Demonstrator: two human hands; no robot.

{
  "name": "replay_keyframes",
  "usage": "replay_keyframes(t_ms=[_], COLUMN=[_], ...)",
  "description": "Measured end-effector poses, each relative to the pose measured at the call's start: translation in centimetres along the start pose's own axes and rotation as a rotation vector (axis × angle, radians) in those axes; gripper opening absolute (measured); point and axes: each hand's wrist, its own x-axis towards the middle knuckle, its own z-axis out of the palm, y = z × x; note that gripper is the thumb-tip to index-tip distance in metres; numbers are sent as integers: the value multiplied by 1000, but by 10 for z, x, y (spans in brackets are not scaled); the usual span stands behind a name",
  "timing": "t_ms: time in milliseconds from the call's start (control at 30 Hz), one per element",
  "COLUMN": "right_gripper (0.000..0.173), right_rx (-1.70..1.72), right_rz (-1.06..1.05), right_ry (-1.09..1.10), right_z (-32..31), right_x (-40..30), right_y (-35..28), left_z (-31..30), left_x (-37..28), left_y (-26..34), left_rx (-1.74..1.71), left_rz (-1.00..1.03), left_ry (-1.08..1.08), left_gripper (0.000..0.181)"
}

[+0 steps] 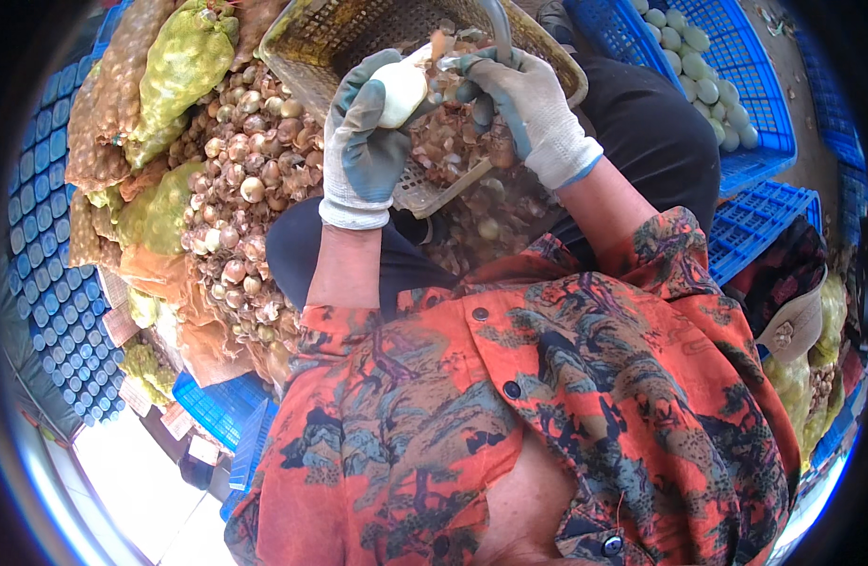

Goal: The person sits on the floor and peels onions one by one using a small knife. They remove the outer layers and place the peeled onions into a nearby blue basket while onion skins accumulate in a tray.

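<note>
My left hand (363,145), in a grey-coated knit glove, grips a peeled white onion (403,93) above a dirty yellow plastic crate (299,60). Brownish skin trails from the onion's upper end. My right hand (529,99), gloved alike, is just right of the onion with its fingers curled. A pale scrap shows at its fingertips, but whether the fingers hold it is unclear. The lower end of a bent grey pipe (499,32) meets the right hand's fingers. Loose onion skins (455,145) lie below both hands.
Unpeeled onions (253,159) are heaped on the left beside full mesh sacks (183,78). Peeled onions (702,78) fill part of a blue plastic crate (766,106) at the upper right. Another blue crate (755,219) and a cap (794,315) are by my right side.
</note>
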Motion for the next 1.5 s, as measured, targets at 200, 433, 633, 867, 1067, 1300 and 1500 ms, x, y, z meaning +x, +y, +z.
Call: replay_keyframes(t_ms=[200, 433, 633, 867, 1067, 1300, 1500], right_gripper=[34, 17, 14, 13, 12, 26, 16], right_rx=[46, -80, -217, -704, -927, -593, -706], right_rz=[-5, -215, -266, -238, -710, -624, -718], right_ry=[-232, -55, -113, 201, 36, 2, 16], right_z=[-3, 3, -2, -20, -1, 18, 11], right_x=[-12, -5, -2, 19, -8, -4, 8], right_y=[-16, -5, -8, -6, 11, 5, 2], left_z=[7, 11, -5, -13, -22, -14, 6], left_x=[1, 3, 4, 5, 9, 5, 1], left_y=[3, 4, -7, 2, -5, -7, -3], left_rx=[61, 115, 276, -172, -210, 85, 204], left_rz=[5, -86, -203, -256, -155, -24, -49], left_ry=[-24, -45, -22, -20, 245, 132, 110], left_gripper=[49, 53, 60, 59, 50, 41, 42])
